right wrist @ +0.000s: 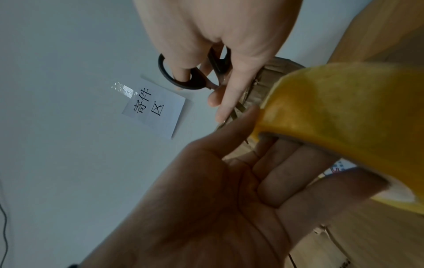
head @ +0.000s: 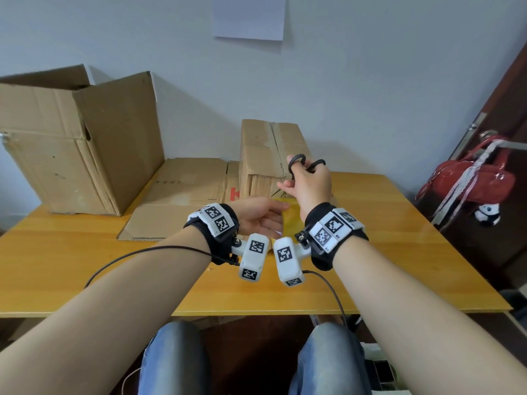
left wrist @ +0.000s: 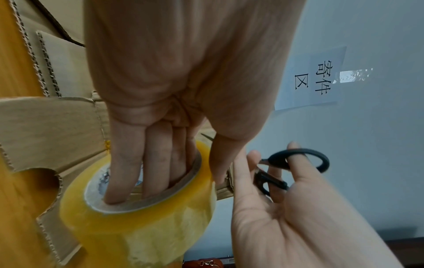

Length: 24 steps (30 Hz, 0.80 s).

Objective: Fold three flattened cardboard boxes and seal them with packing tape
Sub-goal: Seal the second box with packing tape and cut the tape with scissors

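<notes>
My left hand holds a yellow packing tape roll just above the table. Its fingers sit inside the core and the thumb presses the roll from outside. My right hand is raised close beside it and grips black scissors, thumb through one loop; the blades are hidden. Right behind both hands stands a small folded cardboard box with its top flaps closed. Flattened cardboard lies to its left. In the right wrist view the scissors are next to the roll.
A large open cardboard box stands at the back left of the yellow wooden table. A red handbag hangs from a door on the right. A paper sign is taped to the wall. Cables trail from both wrist cameras.
</notes>
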Motion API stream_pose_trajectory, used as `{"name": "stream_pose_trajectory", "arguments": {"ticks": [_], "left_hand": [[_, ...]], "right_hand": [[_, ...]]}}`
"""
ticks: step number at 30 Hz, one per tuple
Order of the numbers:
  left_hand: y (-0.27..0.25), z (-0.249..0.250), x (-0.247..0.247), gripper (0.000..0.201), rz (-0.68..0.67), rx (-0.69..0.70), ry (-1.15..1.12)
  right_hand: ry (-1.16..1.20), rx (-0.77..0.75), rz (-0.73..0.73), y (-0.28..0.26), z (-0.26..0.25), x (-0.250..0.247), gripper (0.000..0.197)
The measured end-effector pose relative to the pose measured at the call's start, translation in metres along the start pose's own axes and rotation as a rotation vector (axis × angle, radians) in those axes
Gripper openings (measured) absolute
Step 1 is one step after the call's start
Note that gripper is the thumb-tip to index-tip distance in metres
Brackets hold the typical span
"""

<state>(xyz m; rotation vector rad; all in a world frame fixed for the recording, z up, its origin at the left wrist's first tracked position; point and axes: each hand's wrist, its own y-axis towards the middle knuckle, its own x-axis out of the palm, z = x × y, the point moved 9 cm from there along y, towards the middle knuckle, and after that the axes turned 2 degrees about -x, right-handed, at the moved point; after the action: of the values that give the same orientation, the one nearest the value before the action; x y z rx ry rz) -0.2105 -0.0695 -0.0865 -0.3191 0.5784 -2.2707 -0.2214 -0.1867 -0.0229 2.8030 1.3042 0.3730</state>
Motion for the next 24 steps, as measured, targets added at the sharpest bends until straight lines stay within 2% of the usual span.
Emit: {"name": "stream_pose_trajectory", "arguments": {"ticks": [7,10,13,16,22,24], "left_hand": [[-0.0034,-0.0012,0.0032,0.029,-0.011,-0.021,-0.034],[-0.0053,-0.0001,0.0053,0.051,-0.027,-0.016,-0.032],[-0.0055,0.0015,0.0058,0.050,-0.033,-0.008,0.003],[-0.0021,-0.0001,0.0068,0.071,-0.047,-0.012,0.019],[-0.0028,-0.0008,0.0080,0.073,-0.052,-0.014,0.021],[-0.0047,-0.0005,0.0087,0.067,-0.055,-0.017,0.003]], "right_hand": [[-0.030,-0.043,-0.001,0.0014,0.0019,0.0030,0.020],[-0.062,-0.076,0.001,0.0023,-0.0017,0.0032,0.014],[-0.084,-0.086,0.000,0.0036,-0.0030,0.0032,0.017],[-0.103,-0.095,-0.003,0.0041,-0.0042,0.0033,0.016],[-0.124,-0.102,-0.006,0.0041,-0.0039,0.0029,0.022],[-0.123,-0.101,-0.008,0.0041,-0.0036,0.0035,0.022]]}}
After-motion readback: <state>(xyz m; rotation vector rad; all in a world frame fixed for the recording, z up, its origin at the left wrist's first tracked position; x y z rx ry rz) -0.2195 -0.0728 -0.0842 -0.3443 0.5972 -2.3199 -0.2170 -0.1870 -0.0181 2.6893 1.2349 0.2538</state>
